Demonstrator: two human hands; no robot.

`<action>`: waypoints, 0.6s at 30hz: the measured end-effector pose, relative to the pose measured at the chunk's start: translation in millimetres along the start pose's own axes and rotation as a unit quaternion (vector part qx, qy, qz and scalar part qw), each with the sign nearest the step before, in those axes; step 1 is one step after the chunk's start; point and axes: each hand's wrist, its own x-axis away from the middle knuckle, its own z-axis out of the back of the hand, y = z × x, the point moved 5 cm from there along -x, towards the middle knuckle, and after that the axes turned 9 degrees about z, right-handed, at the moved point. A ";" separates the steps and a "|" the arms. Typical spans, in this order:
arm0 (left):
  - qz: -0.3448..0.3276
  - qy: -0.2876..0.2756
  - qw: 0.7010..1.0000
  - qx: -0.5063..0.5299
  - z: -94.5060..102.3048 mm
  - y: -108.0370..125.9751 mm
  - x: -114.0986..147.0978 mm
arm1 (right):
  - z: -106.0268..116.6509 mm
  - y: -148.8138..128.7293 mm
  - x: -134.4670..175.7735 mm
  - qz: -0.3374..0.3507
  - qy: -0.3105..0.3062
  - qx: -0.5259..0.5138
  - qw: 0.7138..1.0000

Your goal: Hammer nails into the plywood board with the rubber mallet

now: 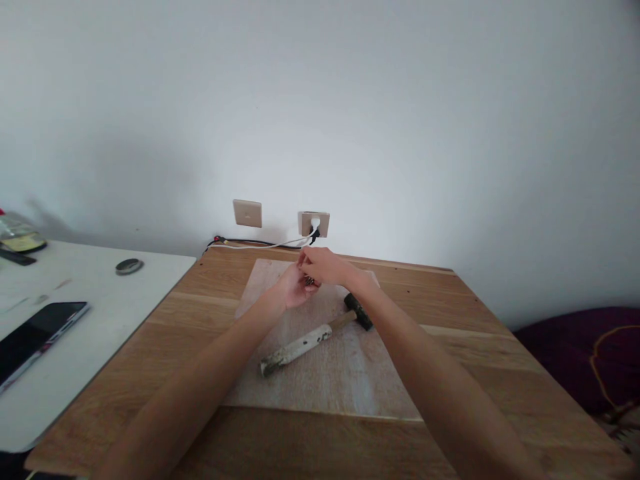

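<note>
My left hand (295, 288) is cupped, palm up, above the far part of a pale wooden board (345, 380). In its palm lies a small clump of dark metallic pieces (309, 281), too small to name surely. My right hand (325, 265) reaches over from the right, its fingertips pinched together at the left hand's fingers; whatever is between them is hidden. Nearer to me, a hammer (303, 345) rests on the board, its worn white-wrapped handle pointing to the lower left and its dark head (358, 312) beside my right forearm.
The board lies on a wooden table (200, 333) against the wall. Cables run along the back edge to a socket (323, 225). On a white table (100, 333) to the left are a phone (35, 340), a round lid (129, 266) and a bottle (20, 237). Purple fabric (565, 353) is at right.
</note>
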 end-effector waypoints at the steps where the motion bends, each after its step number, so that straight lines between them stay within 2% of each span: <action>1: 0.001 -0.005 1.000 0.017 2.6 -1.6 0.5 | -0.7 -2.8 -0.4 0.008 0.004 -0.008 1.000; 6: 0.001 -0.009 0.998 0.067 14.9 -9.3 -0.6 | -4.6 -12.6 -0.9 0.047 0.028 -0.052 0.997; 10: -0.014 -0.006 0.998 0.065 15.9 -8.3 1.7 | -5.7 -17.4 -0.5 0.066 0.043 -0.092 0.993; 18: -0.013 -0.013 0.998 -0.065 14.6 -4.7 12.7 | 2.1 -6.0 5.5 0.074 0.104 -0.187 0.974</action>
